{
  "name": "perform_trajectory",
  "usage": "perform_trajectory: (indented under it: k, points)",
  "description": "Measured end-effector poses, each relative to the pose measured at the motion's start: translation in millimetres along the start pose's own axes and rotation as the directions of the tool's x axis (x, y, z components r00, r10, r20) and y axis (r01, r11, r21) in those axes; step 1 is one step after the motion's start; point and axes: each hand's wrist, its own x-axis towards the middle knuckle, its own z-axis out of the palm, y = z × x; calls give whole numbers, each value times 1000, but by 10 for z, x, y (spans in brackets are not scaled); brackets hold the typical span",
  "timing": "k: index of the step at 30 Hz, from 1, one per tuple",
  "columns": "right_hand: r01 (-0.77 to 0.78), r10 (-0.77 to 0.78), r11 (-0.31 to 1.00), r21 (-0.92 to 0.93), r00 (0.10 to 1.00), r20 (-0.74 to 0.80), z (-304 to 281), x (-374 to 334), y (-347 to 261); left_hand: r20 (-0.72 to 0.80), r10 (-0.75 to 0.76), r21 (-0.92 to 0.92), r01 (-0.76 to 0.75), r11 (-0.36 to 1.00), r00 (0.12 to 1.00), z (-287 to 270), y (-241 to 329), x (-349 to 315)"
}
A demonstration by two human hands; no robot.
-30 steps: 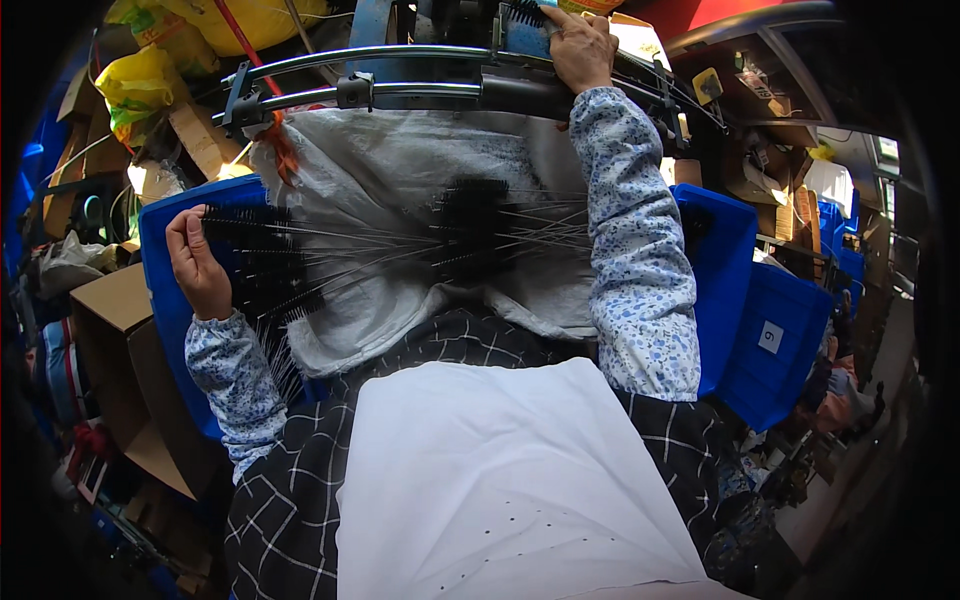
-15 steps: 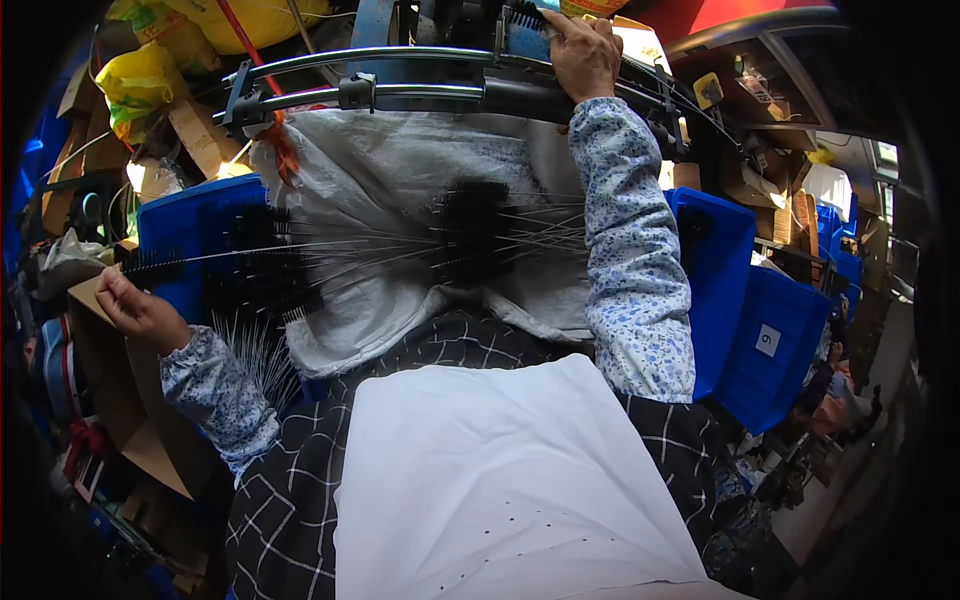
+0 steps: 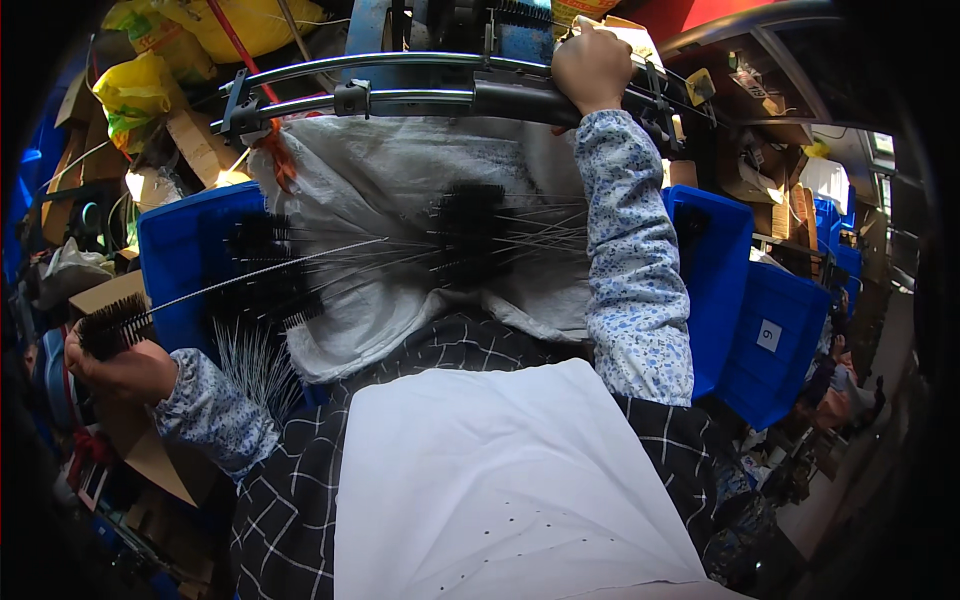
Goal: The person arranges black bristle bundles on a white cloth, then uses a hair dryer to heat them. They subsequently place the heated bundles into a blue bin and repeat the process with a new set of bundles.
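Observation:
At the left, my left hand (image 3: 122,366) is closed on a black-bristled wire brush (image 3: 112,325); its bare twisted stem points right, over the sheet. My right hand (image 3: 592,66) is a fist at the right end of the machine's rails; what its fingers hold is hidden behind the knuckles. Just left of it, another row of black bristles (image 3: 522,14) lies along the blue machine block (image 3: 528,42). More black brushes (image 3: 468,222) lie bundled on the white woven sheet (image 3: 400,150) over my lap, their stems fanning out sideways.
Two steel rails (image 3: 420,98) cross in front of me. A blue bin (image 3: 185,215) with dark brushes stands left, beside a bundle of pale wires (image 3: 250,365). Blue bins (image 3: 710,300) stand right. An open cardboard box (image 3: 150,440) is below my left hand; yellow bags (image 3: 140,90) lie at far left.
My left hand has moved down and left, and the brush in it now shows a full bristled head and a free stem end. My right hand has shifted slightly right and turned.

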Motion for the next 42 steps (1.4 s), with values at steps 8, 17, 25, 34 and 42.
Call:
perform_trajectory:
  k: [8, 17, 25, 34, 42]
  points:
    - [-103, 80, 962, 253, 992, 99, -44, -31, -144, -15, -62, -62, 61, 996, 998, 105, 53, 37]
    - [-65, 43, 956, 287, 996, 84, -45, 5, -431, -1, -108, -21, 108, 994, 994, 23, -92, -73]
    - [-137, 116, 970, 203, 987, 111, -166, 54, -940, -20, -85, -141, 82, 987, 996, 118, -10, -41]
    - [-85, 55, 970, 228, 990, 132, -217, 66, -871, 7, -76, -63, 77, 995, 997, 159, 230, 48]
    - [-4, -12, 993, 120, 990, 138, -59, 33, -36, 238, -217, -89, 244, 966, 947, 123, 437, 71]
